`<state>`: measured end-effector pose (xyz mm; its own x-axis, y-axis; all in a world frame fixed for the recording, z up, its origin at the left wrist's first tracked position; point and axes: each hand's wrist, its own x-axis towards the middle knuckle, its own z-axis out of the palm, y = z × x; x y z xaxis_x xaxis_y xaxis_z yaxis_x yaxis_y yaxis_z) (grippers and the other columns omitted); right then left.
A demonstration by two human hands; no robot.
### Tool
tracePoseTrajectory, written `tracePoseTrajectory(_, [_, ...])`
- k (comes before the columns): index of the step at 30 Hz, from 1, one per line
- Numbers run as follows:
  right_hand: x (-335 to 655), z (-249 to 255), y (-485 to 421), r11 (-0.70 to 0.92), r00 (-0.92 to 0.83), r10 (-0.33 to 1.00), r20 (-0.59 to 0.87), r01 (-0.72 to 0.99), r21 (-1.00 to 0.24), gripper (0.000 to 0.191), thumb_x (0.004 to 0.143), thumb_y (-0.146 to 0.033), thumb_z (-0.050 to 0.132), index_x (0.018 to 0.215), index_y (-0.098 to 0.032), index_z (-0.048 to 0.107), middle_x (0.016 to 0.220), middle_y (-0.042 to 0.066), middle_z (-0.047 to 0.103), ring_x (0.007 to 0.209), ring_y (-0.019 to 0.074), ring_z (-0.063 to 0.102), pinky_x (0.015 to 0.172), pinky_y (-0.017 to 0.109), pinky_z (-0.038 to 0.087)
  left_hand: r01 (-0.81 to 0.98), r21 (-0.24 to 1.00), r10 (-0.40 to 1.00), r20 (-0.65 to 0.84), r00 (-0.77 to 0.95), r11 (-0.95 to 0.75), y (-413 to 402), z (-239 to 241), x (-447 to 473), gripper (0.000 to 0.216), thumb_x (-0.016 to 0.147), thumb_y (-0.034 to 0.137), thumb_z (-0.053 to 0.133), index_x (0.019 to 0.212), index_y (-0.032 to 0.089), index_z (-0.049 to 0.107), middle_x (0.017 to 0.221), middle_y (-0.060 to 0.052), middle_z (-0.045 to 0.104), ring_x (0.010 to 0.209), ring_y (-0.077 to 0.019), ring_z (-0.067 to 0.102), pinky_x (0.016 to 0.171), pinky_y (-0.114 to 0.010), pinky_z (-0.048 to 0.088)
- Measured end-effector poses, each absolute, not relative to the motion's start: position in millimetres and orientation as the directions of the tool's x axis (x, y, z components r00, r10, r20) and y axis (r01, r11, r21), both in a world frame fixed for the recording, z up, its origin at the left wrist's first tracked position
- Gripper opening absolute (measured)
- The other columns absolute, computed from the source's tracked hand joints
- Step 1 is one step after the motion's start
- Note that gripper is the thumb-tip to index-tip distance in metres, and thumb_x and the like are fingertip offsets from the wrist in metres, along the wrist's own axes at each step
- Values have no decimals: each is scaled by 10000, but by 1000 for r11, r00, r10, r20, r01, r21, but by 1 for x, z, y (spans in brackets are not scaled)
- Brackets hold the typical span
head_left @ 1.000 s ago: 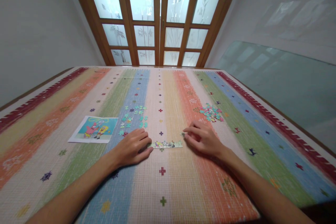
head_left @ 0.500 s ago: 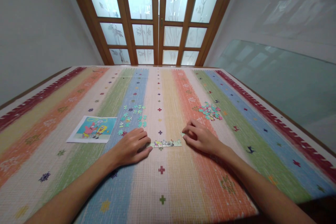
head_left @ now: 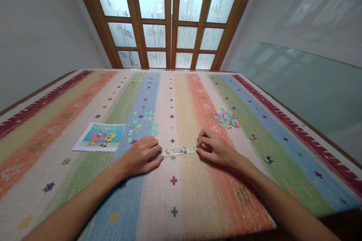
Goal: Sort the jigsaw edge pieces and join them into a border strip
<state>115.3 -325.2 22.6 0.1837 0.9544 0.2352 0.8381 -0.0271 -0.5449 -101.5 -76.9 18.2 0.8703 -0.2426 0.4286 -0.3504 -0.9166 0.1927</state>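
A narrow strip of joined jigsaw pieces (head_left: 178,151) lies on the striped tablecloth between my hands. My left hand (head_left: 145,155) has its fingers curled, with thumb and fingertips closed on the strip's left end. At the other end, my right hand (head_left: 213,147) pinches a small pale-green jigsaw piece (head_left: 195,148), mostly hidden by the fingertips. That piece touches the strip's right end; whether it is interlocked I cannot tell. The strip tilts slightly, its right end farther from me.
Loose teal jigsaw pieces (head_left: 136,125) are spread beyond my left hand. A heaped pile of pieces (head_left: 227,118) lies beyond my right hand. At left is a printed cartoon picture (head_left: 99,137). The tablecloth (head_left: 192,199) covers the table; wooden glazed doors (head_left: 171,26) stand behind.
The piece in my right hand has come against the strip's right end, where a gap showed before. The strip's right end has swung slightly away from me. My left hand has barely moved.
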Motion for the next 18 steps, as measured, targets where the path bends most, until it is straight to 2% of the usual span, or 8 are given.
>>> tracePoseTrajectory(6, [115,18,-325,-49,198,952,235,853,-519,68,863,-204,608,928,-189,620,990,79,573,845,192,571,764,342,477,-347,186,-244,423,873,-919,-77,18,-101,191,1008,272,521,864,180,608,776,-31,587,725,-175,500,663,-331,422])
tracePoseTrajectory(18, [115,20,-325,-68,206,954,217,856,-513,97,828,-161,597,917,-194,618,935,65,585,779,179,560,693,318,471,-350,174,-252,421,871,-920,-77,18,-102,200,1015,265,506,868,176,608,779,-36,591,740,-181,519,680,-337,432])
